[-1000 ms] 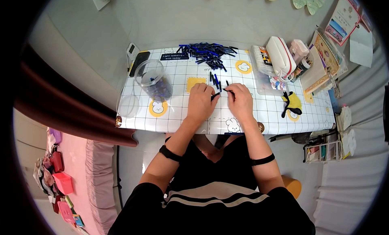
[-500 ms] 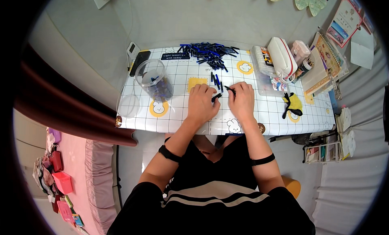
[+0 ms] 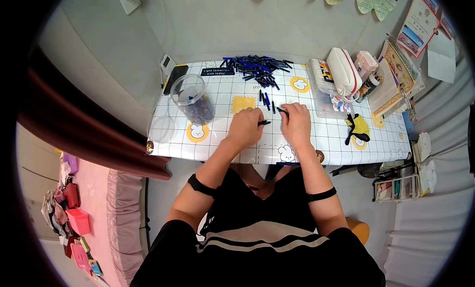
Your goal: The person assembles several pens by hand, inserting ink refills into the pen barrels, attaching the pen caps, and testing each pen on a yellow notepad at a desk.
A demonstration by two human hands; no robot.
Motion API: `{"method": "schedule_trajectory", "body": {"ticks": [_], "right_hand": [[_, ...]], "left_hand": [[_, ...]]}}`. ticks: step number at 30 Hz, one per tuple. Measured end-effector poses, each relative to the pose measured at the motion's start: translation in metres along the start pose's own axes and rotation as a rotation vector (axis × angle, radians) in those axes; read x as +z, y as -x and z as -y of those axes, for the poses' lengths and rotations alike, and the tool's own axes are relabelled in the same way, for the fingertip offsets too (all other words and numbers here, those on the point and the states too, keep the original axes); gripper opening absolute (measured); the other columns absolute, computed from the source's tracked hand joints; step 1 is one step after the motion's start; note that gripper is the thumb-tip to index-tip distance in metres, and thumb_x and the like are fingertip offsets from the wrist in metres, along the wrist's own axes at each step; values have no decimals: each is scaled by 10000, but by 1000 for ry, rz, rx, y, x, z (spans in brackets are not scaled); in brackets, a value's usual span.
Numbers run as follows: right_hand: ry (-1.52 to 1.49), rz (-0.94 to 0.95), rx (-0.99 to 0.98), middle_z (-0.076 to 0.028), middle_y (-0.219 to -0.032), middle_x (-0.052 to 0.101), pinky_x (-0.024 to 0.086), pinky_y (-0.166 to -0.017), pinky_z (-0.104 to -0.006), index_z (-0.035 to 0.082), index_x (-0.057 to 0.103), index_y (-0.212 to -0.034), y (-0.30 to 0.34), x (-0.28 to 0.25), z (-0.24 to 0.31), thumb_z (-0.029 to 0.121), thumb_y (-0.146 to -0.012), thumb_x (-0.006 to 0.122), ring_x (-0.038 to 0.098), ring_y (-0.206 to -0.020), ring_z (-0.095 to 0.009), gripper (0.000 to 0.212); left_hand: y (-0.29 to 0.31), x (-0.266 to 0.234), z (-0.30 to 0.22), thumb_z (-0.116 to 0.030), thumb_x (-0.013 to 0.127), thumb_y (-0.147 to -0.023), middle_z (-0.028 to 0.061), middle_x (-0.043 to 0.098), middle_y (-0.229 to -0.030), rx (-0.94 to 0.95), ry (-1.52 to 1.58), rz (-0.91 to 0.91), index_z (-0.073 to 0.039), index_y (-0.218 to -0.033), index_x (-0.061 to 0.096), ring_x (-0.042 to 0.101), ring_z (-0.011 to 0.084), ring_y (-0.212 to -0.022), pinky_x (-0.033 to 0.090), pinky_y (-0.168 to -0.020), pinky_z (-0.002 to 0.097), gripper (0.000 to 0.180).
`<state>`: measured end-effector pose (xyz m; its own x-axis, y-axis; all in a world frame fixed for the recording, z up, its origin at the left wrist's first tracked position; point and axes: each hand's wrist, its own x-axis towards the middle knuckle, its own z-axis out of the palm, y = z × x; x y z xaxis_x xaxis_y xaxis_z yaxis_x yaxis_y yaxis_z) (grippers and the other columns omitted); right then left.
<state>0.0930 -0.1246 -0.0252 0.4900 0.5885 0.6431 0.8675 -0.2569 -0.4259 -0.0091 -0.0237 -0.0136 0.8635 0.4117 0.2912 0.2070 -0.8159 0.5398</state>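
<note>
Low over the desk, my left hand (image 3: pixel 246 127) is closed on short dark tubes (image 3: pixel 264 122) that look like ink cartridges; their ends stick out to the right of its fingers. My right hand (image 3: pixel 298 121) pinches another dark tube (image 3: pixel 282 111) between thumb and fingertips. Just beyond the hands, several loose tubes (image 3: pixel 264 99) lie roughly side by side on the gridded cover. Farther back is a big heap of blue and black tubes (image 3: pixel 257 68). To the left stands a clear lidless jar (image 3: pixel 192 96), partly filled with similar pieces.
A clear round lid (image 3: pixel 162 129) lies left of the jar, with a dark phone (image 3: pixel 175 79) behind. At right are a white pencil case (image 3: pixel 344 71), a clear plastic box (image 3: pixel 329 104), a yellow-and-black item (image 3: pixel 358 127) and upright notebooks (image 3: pixel 396 79). The desk (image 3: pixel 237 152) ends close before me.
My left hand has drawn slightly left and nearer, widening the gap between the hands. The right hand stays almost in place, still pinching its tube. The view has shifted slightly.
</note>
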Motion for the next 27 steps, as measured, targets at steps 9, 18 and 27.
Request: {"method": "schedule_trajectory", "body": {"ticks": [9,18,27], "right_hand": [[51,66,89,-98,-699,490,402,-597,-338,24,541,-699,-5,-9,6,32,-624,538,474,-682,-261,75],[157,295,183,-120,-710,505,420,-596,-346,23,524,-673,-15,-19,11,22,-618,527,497,-679,-274,55],[-62,267,224,-129,-736,513,400,-622,-347,3,523,-730,-15,-18,7,17,-659,509,499,-687,-282,74]], "left_hand": [[-5,-4,-3,-65,597,-592,125,532,-685,19,-24,63,-4,-718,526,514,249,-663,409,-601,306,156],[-9,-10,-7,-72,627,-554,119,552,-625,-27,51,205,4,-673,546,540,221,-595,429,-550,274,163],[-11,-5,-13,-57,600,-577,136,551,-645,54,-137,239,18,-680,555,538,246,-612,424,-572,296,136]]}}
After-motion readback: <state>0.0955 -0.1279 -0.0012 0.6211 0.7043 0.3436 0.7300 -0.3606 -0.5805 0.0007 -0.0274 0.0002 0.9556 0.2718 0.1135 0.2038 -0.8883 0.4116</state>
